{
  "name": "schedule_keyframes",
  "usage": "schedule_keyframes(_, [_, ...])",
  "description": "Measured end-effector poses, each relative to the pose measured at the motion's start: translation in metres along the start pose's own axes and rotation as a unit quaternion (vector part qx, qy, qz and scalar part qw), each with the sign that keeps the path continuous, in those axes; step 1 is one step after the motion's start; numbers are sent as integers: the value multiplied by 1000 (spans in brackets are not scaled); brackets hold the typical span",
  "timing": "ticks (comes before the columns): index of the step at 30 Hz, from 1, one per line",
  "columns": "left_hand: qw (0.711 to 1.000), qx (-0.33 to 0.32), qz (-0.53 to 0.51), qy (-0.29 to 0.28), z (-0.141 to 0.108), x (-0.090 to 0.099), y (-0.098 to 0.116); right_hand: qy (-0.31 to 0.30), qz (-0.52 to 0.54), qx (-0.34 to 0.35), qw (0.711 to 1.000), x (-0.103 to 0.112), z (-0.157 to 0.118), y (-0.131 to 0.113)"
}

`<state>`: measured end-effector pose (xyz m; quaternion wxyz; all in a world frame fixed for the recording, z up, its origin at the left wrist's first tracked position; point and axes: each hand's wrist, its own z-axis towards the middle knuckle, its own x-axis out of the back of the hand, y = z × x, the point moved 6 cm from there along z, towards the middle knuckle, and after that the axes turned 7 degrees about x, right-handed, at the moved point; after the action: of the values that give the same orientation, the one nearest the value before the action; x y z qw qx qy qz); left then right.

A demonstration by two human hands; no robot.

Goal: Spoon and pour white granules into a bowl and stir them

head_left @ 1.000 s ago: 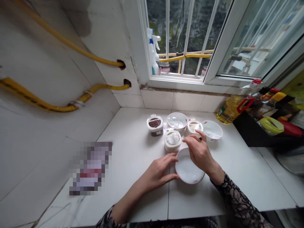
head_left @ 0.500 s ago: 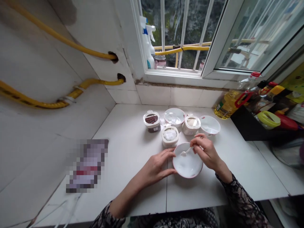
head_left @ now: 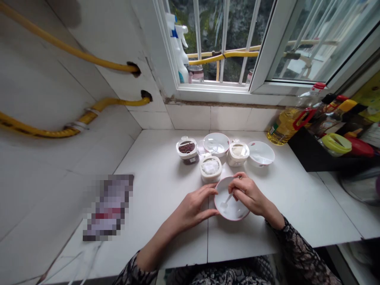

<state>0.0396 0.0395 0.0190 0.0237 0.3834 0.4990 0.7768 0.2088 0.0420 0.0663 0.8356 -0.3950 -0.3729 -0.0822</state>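
My left hand (head_left: 199, 204) grips the left rim of a white bowl (head_left: 236, 212) with a pink edge, thumb and fingers on its side. In my right hand (head_left: 246, 194) is the handle of a small white spoon (head_left: 225, 204), its tip down inside the bowl. White matter lies in the bowl, hard to make out against it. Just behind stands an open jar of white grains (head_left: 211, 168). A jar with dark red contents (head_left: 187, 149) is to its left, and a jar with pale contents (head_left: 238, 152) to its right.
Two more white bowls, one at the back (head_left: 216, 143) and one at right (head_left: 261, 154), stand behind the jars. An oil bottle (head_left: 280, 128) and a black condiment rack (head_left: 308, 152) occupy the right corner. A blurred-out flat object (head_left: 109, 208) lies at left.
My right hand has moved left and over the bowl, bringing the spoon lower into it. My left hand still holds the rim. The whole view has shifted slightly.
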Motion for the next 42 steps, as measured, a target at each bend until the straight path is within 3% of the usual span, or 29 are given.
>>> schedule_keyframes(6, [1000, 3, -1, -4, 0, 0, 1, -13, -46, 5, 999, -1, 0, 1])
schedule_keyframes(10, [1000, 1, 6, -4, -1, 0, 2, -28, 13, 1, 1000, -4, 1, -4])
schedule_keyframes(16, [1000, -7, 9, 1, -1, 0, 3, 34, 89, -109, 989, 5, -3, 9])
schedule_keyframes(19, [1000, -2, 7, -3, 0, 0, 3, 87, 163, -188, 965, 11, -9, 22])
schedule_keyframes(22, [1000, 2, 6, -3, 0, 1, 4, 133, 272, -250, 920, 12, -14, 34])
schedule_keyframes(25, [1000, 6, 2, -2, 0, 1, 4, 170, 326, -274, 889, 13, -17, 43])
schedule_keyframes(29, [1000, 1, 2, -4, 1, 1, 4, 202, 345, -280, 873, 14, -16, 49])
schedule_keyframes(33, [1000, -5, 12, -3, 0, 0, 3, 240, 305, -242, 889, 24, -6, 43])
schedule_keyframes(37, [1000, -3, 15, -3, 0, 0, 3, 258, 151, -155, 942, 35, 12, 21])
schedule_keyframes(40, [1000, -3, 13, -4, 1, 0, 3, 233, -41, -11, 972, 33, 25, -4])
schedule_keyframes(42, [1000, -7, 13, -3, 1, 0, 4, 188, -157, 93, 965, 24, 29, -18])
